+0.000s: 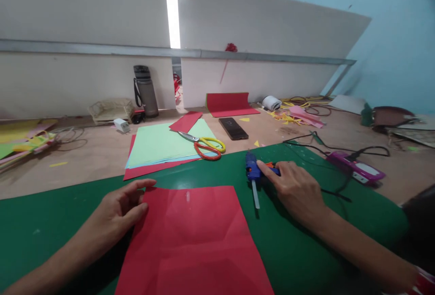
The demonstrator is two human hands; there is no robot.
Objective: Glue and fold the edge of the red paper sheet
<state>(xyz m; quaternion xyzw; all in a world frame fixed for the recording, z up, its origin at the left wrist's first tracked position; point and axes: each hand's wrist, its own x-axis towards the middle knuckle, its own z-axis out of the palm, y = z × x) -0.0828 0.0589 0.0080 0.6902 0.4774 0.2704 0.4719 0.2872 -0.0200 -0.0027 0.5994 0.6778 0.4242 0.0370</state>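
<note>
A creased sheet of red paper [200, 236] lies before me on the green mat, with a small shiny streak, perhaps glue, near its top edge. At the sheet's upper left corner rests my left hand [124, 209], thumb and index finger apart and lightly touching the edge; it is open. My right hand [295, 191] is closed around the handle of a blue glue gun [252, 168], which lies on its side to the right of the sheet. A pale glue stick [255, 194] pokes out of its back end. Part of the handle is hidden by my fingers.
Beyond the mat [68, 209] are scissors [204, 145] on stacked coloured paper [156, 143], a phone [233, 128] and folded red paper [231, 104]. A bottle [146, 91] stands behind. Right, a purple power strip [356, 168] has black cables. Paper scraps [288, 117] lie farther back.
</note>
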